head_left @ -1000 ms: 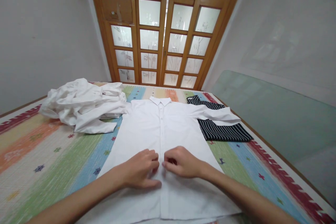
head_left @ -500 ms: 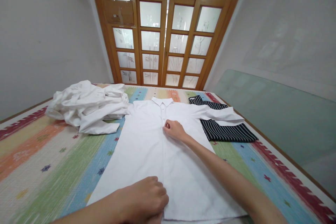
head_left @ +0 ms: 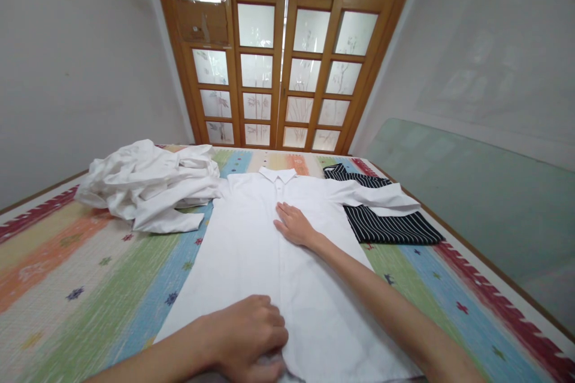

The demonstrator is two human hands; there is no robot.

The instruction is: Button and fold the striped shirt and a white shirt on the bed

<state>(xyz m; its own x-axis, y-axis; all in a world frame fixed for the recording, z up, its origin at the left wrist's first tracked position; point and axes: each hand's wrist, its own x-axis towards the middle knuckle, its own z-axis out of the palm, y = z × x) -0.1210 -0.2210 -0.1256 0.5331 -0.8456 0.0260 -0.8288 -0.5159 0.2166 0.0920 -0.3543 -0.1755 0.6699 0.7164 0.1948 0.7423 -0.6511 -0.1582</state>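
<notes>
"Head view, nearest entry?"

"Left hand [head_left: 254,335], one: fingers curled at the lower front of the white shirt [head_left: 247,239]; whether cloth is pinched, cannot tell. Shirt spread face up on the patterned cover [head_left: 108,287]."

"Next out?"

"Right hand [head_left: 294,224], one: grasping nothing, fingers extended over the button placket below the collar [head_left: 278,175]."

"Handling note?"

"Judged best: steady low, light pressure high, placket straight; hard pushing could ruck thin cloth."

"Beyond?"

"Striped garment [head_left: 390,227], dark, partly under the right sleeve [head_left: 381,197]. White garments [head_left: 148,182], crumpled, left. Wooden doors [head_left: 308,55], last."
</notes>
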